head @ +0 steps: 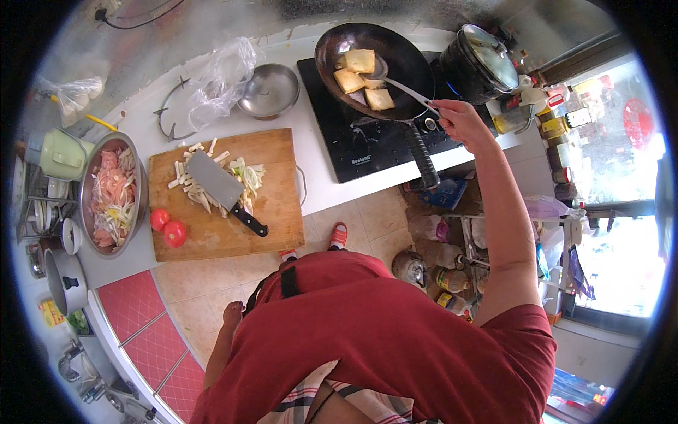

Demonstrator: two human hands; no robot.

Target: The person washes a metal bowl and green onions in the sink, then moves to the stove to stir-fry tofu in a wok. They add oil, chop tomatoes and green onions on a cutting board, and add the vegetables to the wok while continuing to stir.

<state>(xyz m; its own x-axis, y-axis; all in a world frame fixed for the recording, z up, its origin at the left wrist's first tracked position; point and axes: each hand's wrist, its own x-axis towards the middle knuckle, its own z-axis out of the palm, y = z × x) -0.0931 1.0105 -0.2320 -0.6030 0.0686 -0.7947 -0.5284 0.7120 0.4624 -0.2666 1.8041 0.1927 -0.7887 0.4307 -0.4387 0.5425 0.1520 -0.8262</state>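
Observation:
My right hand (pixel 458 122) grips the handle of a metal ladle or turner (pixel 408 91). Its head rests among several browned slabs (pixel 360 61), which look like tofu, inside a dark wok (pixel 408 58). The wok sits on a black induction cooktop (pixel 360 143), its wrapped handle pointing towards me. Down by my hip hangs my left hand (pixel 233 314), partly turned away, so its fingers are not clear. On a wooden cutting board (pixel 275 196), a cleaver (pixel 216 180) lies flat over chopped pale stalks (pixel 249 175), with two tomatoes (pixel 167 227) at the board's left corner.
Left of the board stands a metal bowl (pixel 139 212) of sliced raw meat and pale shreds. An empty metal bowl (pixel 269 91) and a clear plastic bag (pixel 225 79) lie behind it. A glass-lidded pot (pixel 479 63) stands right of the wok. Bottles and jars (pixel 559 132) line the right windowsill.

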